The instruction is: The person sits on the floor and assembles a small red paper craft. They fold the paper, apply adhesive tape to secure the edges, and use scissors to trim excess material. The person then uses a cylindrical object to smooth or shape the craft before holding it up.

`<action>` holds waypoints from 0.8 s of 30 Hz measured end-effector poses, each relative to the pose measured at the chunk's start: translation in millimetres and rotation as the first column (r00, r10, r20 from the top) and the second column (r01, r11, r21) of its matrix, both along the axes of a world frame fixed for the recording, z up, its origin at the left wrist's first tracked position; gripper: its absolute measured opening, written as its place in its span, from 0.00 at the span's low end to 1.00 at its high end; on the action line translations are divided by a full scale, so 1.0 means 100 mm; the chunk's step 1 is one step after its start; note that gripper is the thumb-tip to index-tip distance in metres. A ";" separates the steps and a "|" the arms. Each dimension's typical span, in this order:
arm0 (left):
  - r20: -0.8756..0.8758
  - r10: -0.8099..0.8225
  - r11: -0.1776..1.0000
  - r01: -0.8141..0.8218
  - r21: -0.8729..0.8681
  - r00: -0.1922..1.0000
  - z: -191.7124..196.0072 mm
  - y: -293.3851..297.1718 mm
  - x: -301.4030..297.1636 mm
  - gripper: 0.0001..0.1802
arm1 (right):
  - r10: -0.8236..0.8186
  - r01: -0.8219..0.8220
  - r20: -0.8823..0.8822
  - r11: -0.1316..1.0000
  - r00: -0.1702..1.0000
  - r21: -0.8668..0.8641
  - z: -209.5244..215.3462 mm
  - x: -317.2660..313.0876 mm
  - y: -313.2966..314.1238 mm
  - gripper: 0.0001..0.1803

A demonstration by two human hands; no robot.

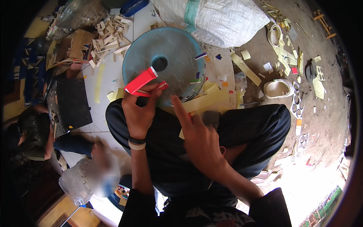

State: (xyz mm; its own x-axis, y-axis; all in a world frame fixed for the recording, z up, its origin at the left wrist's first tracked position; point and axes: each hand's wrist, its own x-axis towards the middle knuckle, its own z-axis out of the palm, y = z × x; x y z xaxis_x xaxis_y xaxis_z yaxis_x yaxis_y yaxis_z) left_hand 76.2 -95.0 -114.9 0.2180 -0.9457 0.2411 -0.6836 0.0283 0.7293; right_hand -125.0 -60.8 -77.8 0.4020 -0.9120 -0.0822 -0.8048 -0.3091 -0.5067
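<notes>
My left hand [140, 113] is closed around a red rectangular piece [141, 80] with a whitish end, held over the near left part of a round blue-green disc [143, 49]. A smaller red strip [162, 86] shows by the thumb of that hand. My right hand [202, 138] is over my lap, its index finger stretched toward the disc's near edge and its other fingers curled. A bit of red shows under those fingers; what they hold is mostly hidden. The disc has a dark hole in its middle and lies in front of my crossed legs.
Small wooden pieces [109, 36] are heaped at the far left. A white woven sack [223, 22] lies beyond the disc. Yellow paper strips [202, 102] lie by its near right edge. Clogs [278, 89] and scraps litter the right. Another person sits at left near a black board [73, 100].
</notes>
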 end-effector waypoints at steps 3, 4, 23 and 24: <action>-0.081 0.033 0.999 -0.032 0.019 0.996 -0.03 0.00 -0.01 0.12 | 0.012 -0.010 -0.061 1.000 0.998 0.026 0.09 -0.07 0.08 0.51; -0.102 0.040 0.999 -0.037 0.025 0.994 -0.04 0.00 -0.01 0.12 | 0.011 -0.010 -0.056 1.000 0.998 0.015 0.10 -0.09 0.09 0.51; -0.384 0.064 0.996 -0.083 -0.034 0.921 0.27 0.41 -0.15 0.45 | -0.077 0.068 0.211 0.997 0.975 0.048 -0.01 -0.53 0.06 0.49; -0.491 0.034 0.995 -0.076 -0.067 0.871 0.32 0.45 -0.17 0.44 | -0.078 0.070 0.217 0.997 0.973 0.043 -0.02 -0.53 0.07 0.48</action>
State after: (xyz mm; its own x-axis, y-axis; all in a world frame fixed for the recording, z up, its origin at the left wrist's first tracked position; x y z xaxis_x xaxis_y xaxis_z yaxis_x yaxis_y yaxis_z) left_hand 59.1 -49.9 -82.4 0.3790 -0.9104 0.1659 -0.2428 0.0752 0.9672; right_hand -177.9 -54.1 -79.9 0.3456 -0.9378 -0.0323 -0.6935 -0.2320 -0.6820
